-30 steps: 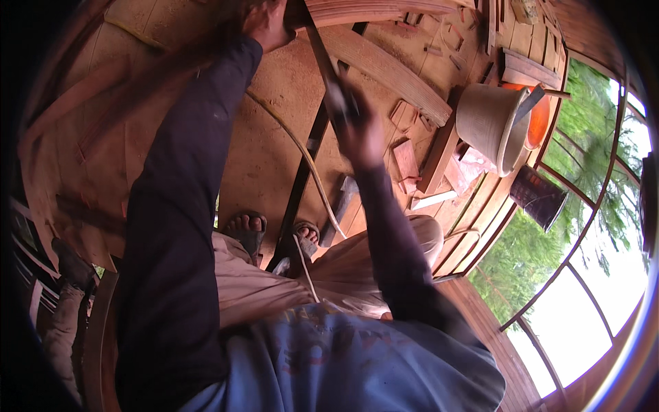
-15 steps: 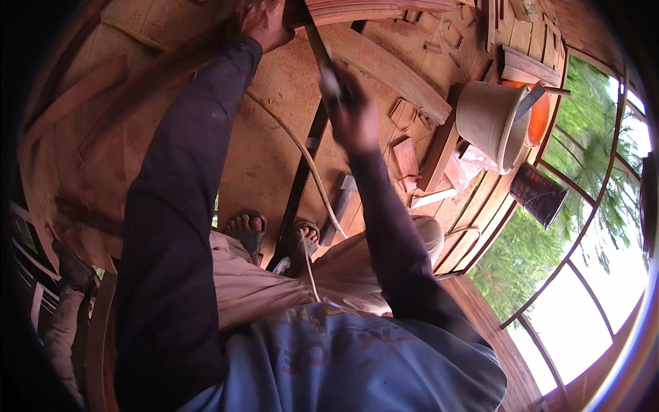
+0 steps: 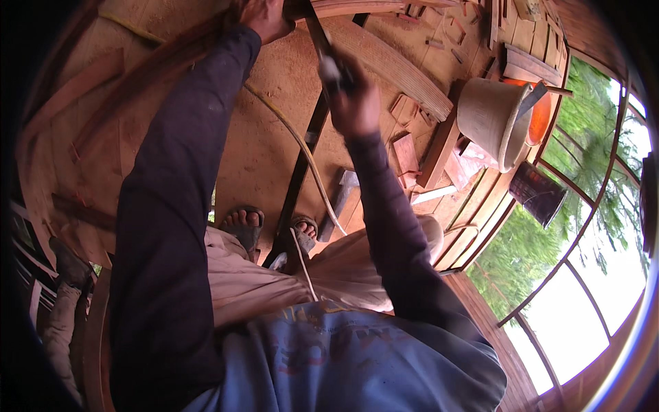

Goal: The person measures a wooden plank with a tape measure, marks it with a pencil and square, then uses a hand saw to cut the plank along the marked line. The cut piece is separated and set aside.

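Note:
My right hand (image 3: 357, 106) is closed around the handle of a handsaw, slightly smeared by motion. The saw's dark, narrow blade (image 3: 318, 31) runs up past the top edge, so its far end is hidden. At the top, my left hand (image 3: 261, 19) grips a reddish wooden board (image 3: 185, 49) just left of the blade. Its fingers are partly cut off by the picture's edge. The board curves with the lens from the left side up to the top. Where the blade meets the wood cannot be seen clearly.
A yellowish cord (image 3: 292, 130) crosses the dusty plank floor (image 3: 254, 158) near my feet. A tool with a grey metal head (image 3: 349, 178) lies by my right foot. A pale bucket (image 3: 491, 120), an orange container (image 3: 540, 120), a dark bucket (image 3: 538, 193) and wood offcuts (image 3: 406, 154) are at right.
My right hand and the saw have shifted very slightly. My left hand stays on the board, and the view has tilted a little.

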`<act>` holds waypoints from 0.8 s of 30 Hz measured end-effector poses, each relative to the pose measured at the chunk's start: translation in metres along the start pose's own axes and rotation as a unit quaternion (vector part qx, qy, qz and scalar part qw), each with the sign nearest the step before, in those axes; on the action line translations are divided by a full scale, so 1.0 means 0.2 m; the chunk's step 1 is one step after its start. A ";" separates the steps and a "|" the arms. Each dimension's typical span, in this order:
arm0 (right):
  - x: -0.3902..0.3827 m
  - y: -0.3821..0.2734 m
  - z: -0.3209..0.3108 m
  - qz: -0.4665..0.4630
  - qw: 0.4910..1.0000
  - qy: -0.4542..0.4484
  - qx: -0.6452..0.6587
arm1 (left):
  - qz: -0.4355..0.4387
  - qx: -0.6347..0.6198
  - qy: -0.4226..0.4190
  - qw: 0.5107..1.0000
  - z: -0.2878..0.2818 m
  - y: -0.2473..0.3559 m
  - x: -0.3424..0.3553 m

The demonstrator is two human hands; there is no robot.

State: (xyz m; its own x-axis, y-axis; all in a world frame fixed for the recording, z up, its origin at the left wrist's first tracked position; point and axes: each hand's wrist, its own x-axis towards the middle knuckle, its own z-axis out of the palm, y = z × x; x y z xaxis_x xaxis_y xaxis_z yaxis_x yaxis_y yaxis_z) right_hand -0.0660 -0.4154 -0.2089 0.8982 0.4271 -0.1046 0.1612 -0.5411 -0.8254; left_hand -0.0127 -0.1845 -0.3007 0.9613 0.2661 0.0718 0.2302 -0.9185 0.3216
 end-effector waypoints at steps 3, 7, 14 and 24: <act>-0.02 -0.02 0.07 0.039 0.999 -0.021 0.012 | -0.010 -0.043 -0.008 0.999 0.07 -0.05 -0.05; -0.57 0.02 -0.12 0.037 0.999 -0.008 0.006 | -0.006 -0.016 -0.006 1.000 0.05 -0.08 0.03; -0.14 0.04 -0.01 -0.014 0.999 0.012 -0.041 | 0.007 -0.033 0.014 0.999 0.01 0.00 -0.01; -0.86 -0.04 -0.26 0.068 0.997 -0.032 -0.036 | -0.024 -0.050 -0.026 0.998 0.06 -0.10 -0.01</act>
State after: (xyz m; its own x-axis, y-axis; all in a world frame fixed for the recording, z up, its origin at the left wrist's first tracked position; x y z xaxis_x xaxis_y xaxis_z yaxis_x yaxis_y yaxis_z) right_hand -0.2009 -0.5221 -0.1564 0.8859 0.3909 -0.2498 0.0715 -0.6472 -0.7590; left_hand -0.0163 -0.1707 -0.3179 0.9566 0.2912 0.0060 0.2624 -0.8705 0.4164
